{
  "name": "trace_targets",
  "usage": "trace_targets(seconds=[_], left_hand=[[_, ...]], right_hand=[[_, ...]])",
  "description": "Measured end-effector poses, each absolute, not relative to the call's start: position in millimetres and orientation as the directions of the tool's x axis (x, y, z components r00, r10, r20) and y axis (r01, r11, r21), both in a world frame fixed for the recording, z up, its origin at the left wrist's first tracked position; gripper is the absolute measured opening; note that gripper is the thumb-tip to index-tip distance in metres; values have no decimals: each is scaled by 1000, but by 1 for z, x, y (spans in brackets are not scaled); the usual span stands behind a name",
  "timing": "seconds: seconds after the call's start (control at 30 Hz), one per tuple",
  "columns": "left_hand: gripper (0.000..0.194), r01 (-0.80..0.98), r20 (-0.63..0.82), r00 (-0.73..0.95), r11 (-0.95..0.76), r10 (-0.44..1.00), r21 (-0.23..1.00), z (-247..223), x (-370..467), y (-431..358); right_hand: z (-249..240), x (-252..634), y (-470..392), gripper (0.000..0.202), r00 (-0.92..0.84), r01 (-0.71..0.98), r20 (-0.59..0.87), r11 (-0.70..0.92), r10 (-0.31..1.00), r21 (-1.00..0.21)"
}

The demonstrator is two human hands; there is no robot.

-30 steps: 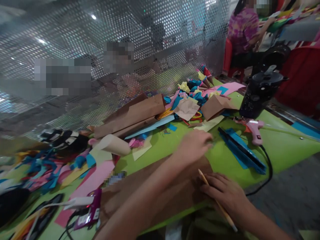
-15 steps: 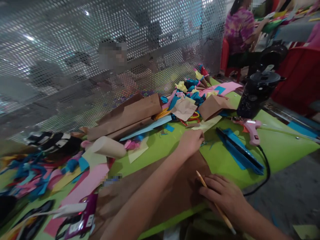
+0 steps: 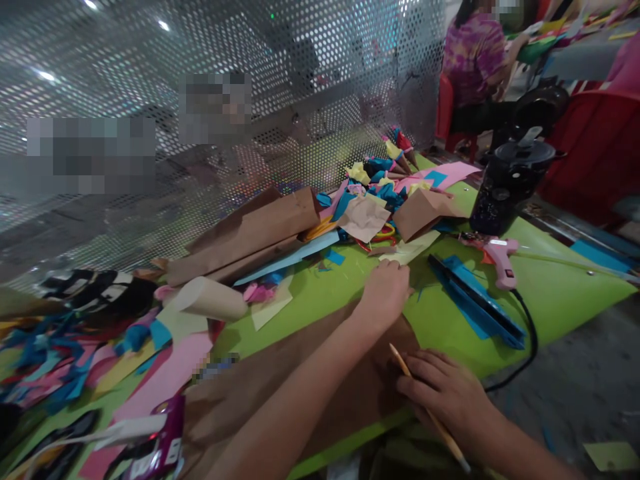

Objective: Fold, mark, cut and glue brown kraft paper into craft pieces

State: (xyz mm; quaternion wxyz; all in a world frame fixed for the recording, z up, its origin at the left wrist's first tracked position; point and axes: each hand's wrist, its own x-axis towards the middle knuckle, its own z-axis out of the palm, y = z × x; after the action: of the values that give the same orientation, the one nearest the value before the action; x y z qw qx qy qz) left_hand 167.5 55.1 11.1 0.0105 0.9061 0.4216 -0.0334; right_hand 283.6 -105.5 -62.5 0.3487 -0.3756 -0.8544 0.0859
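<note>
The pencil (image 3: pixel 447 435) slants through the right hand (image 3: pixel 445 387), tucked between thumb and fingers, its tapered tip showing beyond them and its back end sticking out below the palm. That hand rests at the near right part of the brown paper (image 3: pixel 367 383), which lies on the green table (image 3: pixel 565 273). The left hand (image 3: pixel 387 291) is at the paper's far edge, fingers bent inward; whether they pinch anything cannot be told. The pencil is slim and tan; the paper is long, dark and creased toward its left end.
</note>
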Motion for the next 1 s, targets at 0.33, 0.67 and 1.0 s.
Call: trace_targets(seconds=[0.33, 0.67, 1.0], left_hand=[[9, 744, -13, 667, -667, 745, -41, -5, 170, 50], [17, 785, -5, 620, -619, 785, 22, 1, 175, 35], [22, 780, -2, 626, -626, 780, 0, 3, 182, 29]], right_hand=[[-69, 283, -108, 22, -481, 585, 495, 686, 723, -433], [-72, 283, -107, 21, -491, 580, 504, 698, 711, -420], [-70, 282, -108, 23, -480, 572, 513, 697, 712, -432]])
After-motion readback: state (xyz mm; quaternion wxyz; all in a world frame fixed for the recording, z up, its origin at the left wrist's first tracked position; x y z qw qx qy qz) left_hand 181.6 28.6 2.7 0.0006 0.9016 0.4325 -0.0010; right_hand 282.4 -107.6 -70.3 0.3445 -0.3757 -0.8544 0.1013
